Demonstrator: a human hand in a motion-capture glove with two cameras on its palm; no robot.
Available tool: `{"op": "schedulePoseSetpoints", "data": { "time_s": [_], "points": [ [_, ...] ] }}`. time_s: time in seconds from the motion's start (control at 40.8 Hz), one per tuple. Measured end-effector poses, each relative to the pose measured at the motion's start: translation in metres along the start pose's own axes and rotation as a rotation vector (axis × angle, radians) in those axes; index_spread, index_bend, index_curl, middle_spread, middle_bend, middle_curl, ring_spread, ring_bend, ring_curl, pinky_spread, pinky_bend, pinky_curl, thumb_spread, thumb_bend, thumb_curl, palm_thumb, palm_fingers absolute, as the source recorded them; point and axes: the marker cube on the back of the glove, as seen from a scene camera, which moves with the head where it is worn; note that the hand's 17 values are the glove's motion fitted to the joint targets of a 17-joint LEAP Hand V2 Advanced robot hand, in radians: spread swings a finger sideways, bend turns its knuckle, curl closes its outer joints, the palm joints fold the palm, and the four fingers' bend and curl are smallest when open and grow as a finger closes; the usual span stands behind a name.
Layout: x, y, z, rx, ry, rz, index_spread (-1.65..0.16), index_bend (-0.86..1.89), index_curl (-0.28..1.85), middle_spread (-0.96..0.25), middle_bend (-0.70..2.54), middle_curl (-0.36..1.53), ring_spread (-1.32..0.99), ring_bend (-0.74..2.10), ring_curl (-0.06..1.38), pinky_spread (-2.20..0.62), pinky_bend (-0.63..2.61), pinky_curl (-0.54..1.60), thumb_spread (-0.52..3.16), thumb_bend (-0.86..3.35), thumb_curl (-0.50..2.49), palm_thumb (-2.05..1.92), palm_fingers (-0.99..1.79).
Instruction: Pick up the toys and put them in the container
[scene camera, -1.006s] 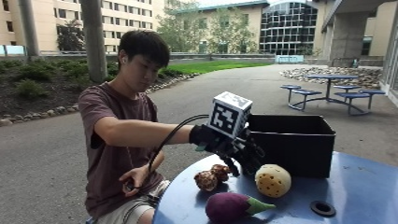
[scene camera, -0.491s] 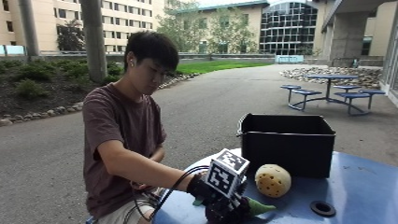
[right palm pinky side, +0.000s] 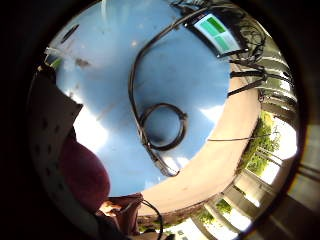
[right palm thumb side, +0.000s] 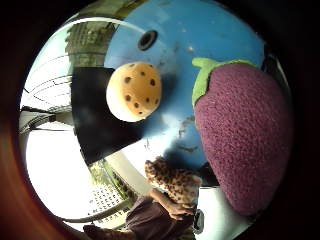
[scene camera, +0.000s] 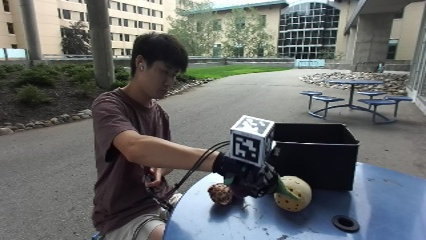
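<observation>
Now my hand (scene camera: 251, 179) wraps round the purple eggplant toy (right palm thumb side: 244, 140) to lift it off the blue bench (scene camera: 373, 200). It goes in the black container (scene camera: 313, 154) close behind.

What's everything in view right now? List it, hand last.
purple eggplant toy: one, purple with a green stem, on the table right by the palm
yellow spotted ball toy: one, yellow with dark spots, on the table in front of the container
leopard-print toy: one, brown spotted, on the table near the edge
container: one, black, open-topped, on the table
table: one, blue, round
right hand: one, black glove, low over the eggplant toy; its grip cannot be seen
</observation>
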Motion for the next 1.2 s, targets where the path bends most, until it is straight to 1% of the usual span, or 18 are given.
{"op": "schedulePoseSetpoints", "data": {
  "time_s": [0.098, 0.245, 0.393, 0.442, 0.515, 0.589, 0.638, 0.736, 0.834, 0.908, 0.957, 0.981, 1.006, 1.03, 1.055, 1.079, 1.128, 1.202],
  "points": [
    [-0.028, 0.006, -0.072, 0.113, 0.007, -0.034, -0.18, 0.99, 0.39, -0.15, 1.22, 0.59, -0.30, 1.34, 0.51, -0.39, 0.87, 0.41, 1.10, 0.29, 0.78, 0.64, 1.06],
    [-0.085, 0.015, -0.167, 0.255, 0.024, -0.104, -0.23, 0.99, 0.43, -0.16, 1.25, 0.62, -0.32, 1.37, 0.54, -0.39, 0.90, 0.43, 0.87, 0.22, 0.86, 0.60, 1.02],
    [-0.174, 0.027, -0.218, 0.315, 0.084, -0.293, -0.26, 1.01, 0.47, -0.16, 1.27, 0.65, -0.34, 1.38, 0.56, -0.39, 0.91, 0.45, 0.68, 0.19, 0.93, 0.61, 0.99],
    [-0.204, 0.029, -0.222, 0.322, 0.108, -0.333, -0.27, 1.01, 0.48, -0.16, 1.28, 0.65, -0.34, 1.39, 0.57, -0.39, 0.92, 0.46, 0.63, 0.18, 0.95, 0.61, 0.98],
    [-0.256, 0.029, -0.218, 0.316, 0.091, -0.332, -0.28, 1.02, 0.50, -0.16, 1.29, 0.67, -0.35, 1.40, 0.58, -0.39, 0.93, 0.46, 0.55, 0.17, 0.97, 0.62, 0.97],
    [-0.300, 0.022, -0.211, 0.298, 0.003, -0.262, -0.29, 1.02, 0.52, -0.16, 1.29, 0.67, -0.35, 1.40, 0.59, -0.39, 0.94, 0.47, 0.49, 0.16, 1.00, 0.62, 0.96],
    [-0.315, 0.015, -0.205, 0.291, 0.001, -0.227, -0.30, 1.02, 0.53, -0.16, 1.29, 0.68, -0.35, 1.40, 0.59, -0.39, 0.94, 0.48, 0.45, 0.16, 1.01, 0.62, 0.96],
    [-0.352, 0.013, -0.171, 0.278, 0.216, -0.395, -0.31, 1.01, 0.56, -0.16, 1.30, 0.69, -0.36, 1.41, 0.60, -0.39, 0.95, 0.48, 0.38, 0.15, 1.03, 0.63, 0.95],
    [-0.410, 0.020, -0.136, 0.223, 0.211, -0.514, -0.31, 1.00, 0.59, -0.16, 1.30, 0.70, -0.36, 1.41, 0.61, -0.39, 0.96, 0.49, 0.33, 0.13, 1.05, 0.62, 0.92],
    [-0.446, 0.025, -0.112, 0.102, 0.224, -0.562, -0.32, 0.98, 0.61, -0.17, 1.28, 0.70, -0.36, 1.42, 0.62, -0.40, 0.98, 0.50, 0.30, 0.12, 1.07, 0.63, 0.88],
    [-0.453, 0.026, -0.101, -0.033, 0.268, -0.580, -0.32, 0.83, 0.59, -0.19, 1.21, 0.69, -0.35, 1.39, 0.61, -0.39, 1.05, 0.51, 0.33, 0.10, 1.06, 0.62, 0.67],
    [-0.452, 0.026, -0.097, -0.099, 0.291, -0.585, -0.30, 0.60, 0.54, -0.22, 1.00, 0.63, -0.34, 1.39, 0.61, -0.37, 1.13, 0.54, 0.48, 0.08, 1.05, 0.54, 0.19],
    [-0.449, 0.026, -0.094, -0.151, 0.309, -0.589, -0.27, 0.53, 0.58, -0.21, 0.96, 0.64, -0.33, 1.37, 0.64, -0.35, 1.17, 0.59, 0.58, 0.03, 1.02, 0.45, -0.08],
    [-0.446, 0.026, -0.094, -0.185, 0.315, -0.592, -0.24, 0.43, 0.57, -0.18, 0.77, 0.58, -0.30, 1.28, 0.63, -0.30, 1.26, 0.63, 0.65, -0.03, 0.97, 0.37, -0.44],
    [-0.442, 0.026, -0.094, -0.199, 0.308, -0.596, -0.23, 0.34, 0.53, -0.14, 0.65, 0.54, -0.25, 1.15, 0.59, -0.26, 1.30, 0.61, 0.71, -0.06, 0.94, 0.30, -0.60],
    [-0.439, 0.025, -0.096, -0.198, 0.290, -0.600, -0.22, 0.27, 0.49, -0.11, 0.59, 0.51, -0.22, 1.03, 0.55, -0.22, 1.29, 0.58, 0.75, -0.11, 0.90, 0.22, -0.67],
    [-0.429, 0.023, -0.103, -0.180, 0.250, -0.602, -0.20, 0.15, 0.41, -0.08, 0.47, 0.45, -0.18, 0.90, 0.49, -0.17, 1.26, 0.54, 0.84, -0.09, 0.84, 0.15, -0.59],
    [-0.406, 0.020, -0.116, -0.170, 0.236, -0.575, -0.19, 0.09, 0.33, -0.05, 0.36, 0.41, -0.14, 0.75, 0.41, -0.12, 1.17, 0.50, 0.94, -0.07, 0.77, 0.08, -0.47]
  ]
}}
